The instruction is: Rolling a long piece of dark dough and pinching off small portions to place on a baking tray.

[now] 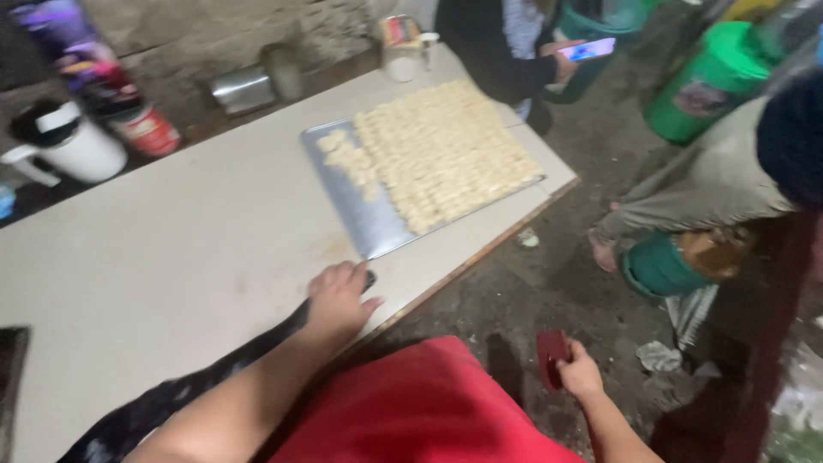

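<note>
My left hand (339, 298) rests on the white table (171, 257) near its front edge, fingers curled over a long dark object (257, 351) that runs back along my forearm. My right hand (576, 370) hangs off the table over the floor, shut on a small dark red flat object (551, 353). Just beyond my left hand lies a metal tray (364, 219) covered with rows of several small pale dough pieces (446, 150).
A white jug (73, 146), a red can (146, 129) and metal containers (244, 86) stand along the back wall. One person holds a phone (587, 49) at the table's far end. Another person (720, 180) crouches at right, near green bins (703, 81).
</note>
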